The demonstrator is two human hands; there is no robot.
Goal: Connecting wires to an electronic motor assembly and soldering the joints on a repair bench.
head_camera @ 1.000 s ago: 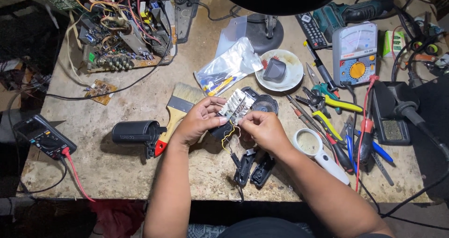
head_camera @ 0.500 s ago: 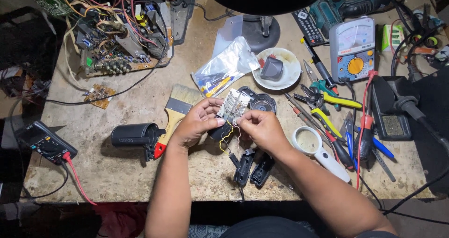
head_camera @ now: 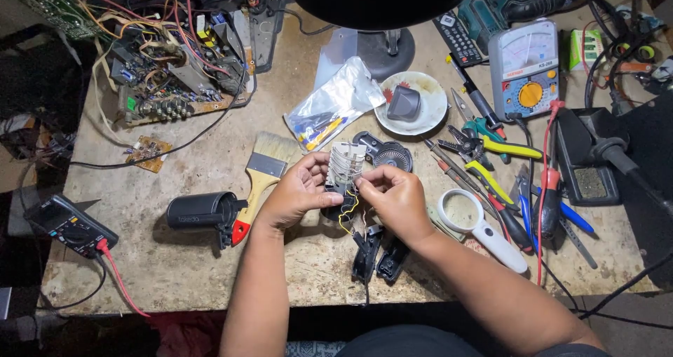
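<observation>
Both hands meet over the middle of the table [head_camera: 175, 273]. The left hand [head_camera: 298, 196] is curled around a small pale circuit board [head_camera: 345, 166], gripping its lower edge, while the right hand [head_camera: 396, 199] pinches at the board's right side, fingers closed near thin yellow wires [head_camera: 347, 213] hanging below it. Two black casing halves [head_camera: 378, 255] lie just beneath the hands. A paintbrush [head_camera: 261, 178] rests left of them, a magnifying glass [head_camera: 473, 224] to the right.
</observation>
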